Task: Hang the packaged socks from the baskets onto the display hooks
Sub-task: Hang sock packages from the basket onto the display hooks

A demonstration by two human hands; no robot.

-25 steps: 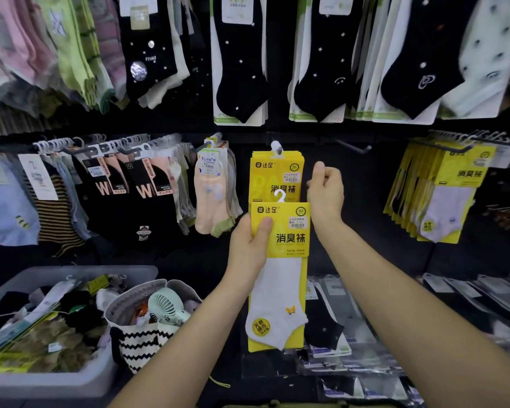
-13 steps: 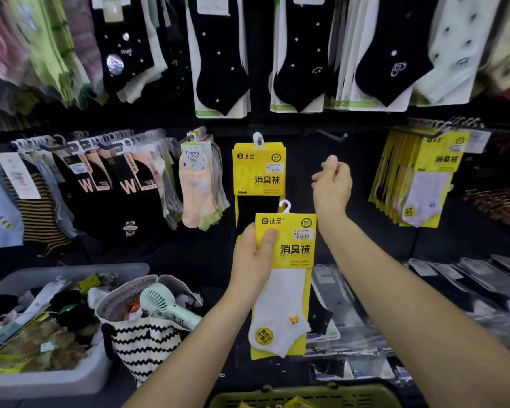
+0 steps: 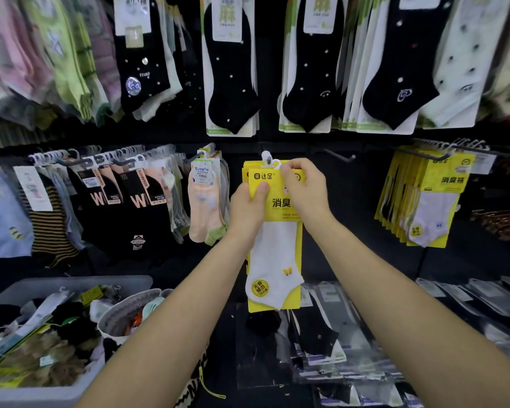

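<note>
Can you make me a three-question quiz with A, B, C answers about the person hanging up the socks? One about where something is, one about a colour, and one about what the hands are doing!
1. Where is the grey plastic bin of loose socks?
A. Lower left
B. Top right
C. Behind the hands

2. What colour is the sock in the yellow card sock pack being held?
A. Black
B. White
C. Pink

3. What is the right hand doing?
A. Hanging open at the side
B. Reaching into the bin
C. Pinching the top of the pack by its white plastic hanger hook

Answers:
1. A, the bin sits at the bottom left, below the hanging rows.
2. B, a white sock with a small yellow butterfly shows below the left hand.
3. C, its fingertips close on the pack's top edge beside the hook.
</note>
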